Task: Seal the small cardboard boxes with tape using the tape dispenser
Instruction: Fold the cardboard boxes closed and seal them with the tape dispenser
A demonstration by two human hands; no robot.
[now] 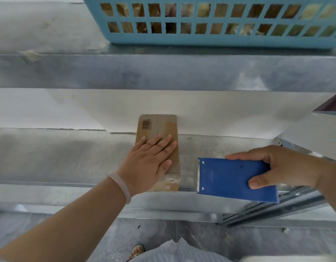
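Note:
A small flat cardboard box (157,127) with a barcode near its far left corner lies on the metal shelf (69,154), its far end against the white wall. My left hand (150,159) presses flat on the box's top with straight fingers. Shiny tape covers the box's near end (172,181). My right hand (282,167) grips a blue tape dispenser (233,178) just right of the box. The dispenser's toothed cutter edge faces the box, a short gap away.
A light blue plastic basket (201,36) holding brown items stands on the upper shelf (125,70). A dark-edged object (329,106) juts in at the right. Metal rails (276,207) run under the shelf's right end. The floor and a sandalled foot (138,250) lie below.

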